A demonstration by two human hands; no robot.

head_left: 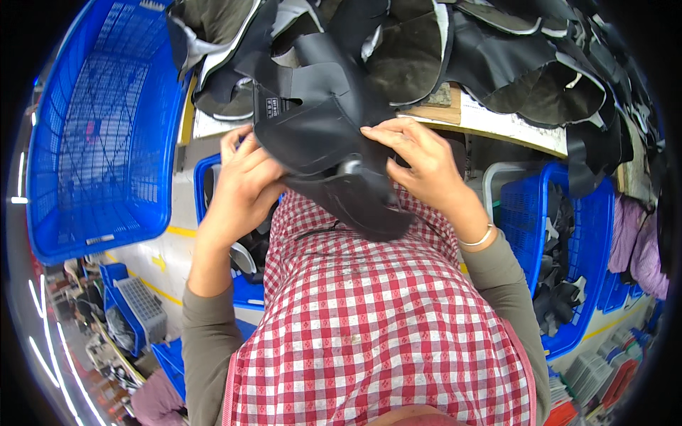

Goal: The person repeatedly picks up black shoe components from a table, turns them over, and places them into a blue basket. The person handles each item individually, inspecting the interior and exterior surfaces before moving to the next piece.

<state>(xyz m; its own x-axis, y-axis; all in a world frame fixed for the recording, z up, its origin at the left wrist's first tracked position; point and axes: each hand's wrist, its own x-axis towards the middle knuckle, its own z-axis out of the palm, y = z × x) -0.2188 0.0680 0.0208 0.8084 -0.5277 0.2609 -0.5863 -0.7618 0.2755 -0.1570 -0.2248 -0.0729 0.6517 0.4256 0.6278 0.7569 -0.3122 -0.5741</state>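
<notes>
In front of my apron I hold up a black leather shoe upper (316, 138), with pale stitch lines and a small printed patch near its left edge. My left hand (249, 174) is closed on the upper's left edge, its fingers partly hidden behind the leather. On the other side, my right hand (423, 156) pinches the right edge between thumb and fingers. A darker flap (355, 206) of the same piece hangs down over the checked apron, slightly blurred.
Many black uppers with grey-brown lining (405, 53) lie heaped on the worktable (508, 128) ahead. A large blue basket (103, 135) stands at the left. Another blue basket (526, 227) at the right holds black pieces (558, 298). One more blue bin (249, 295) sits under the table edge.
</notes>
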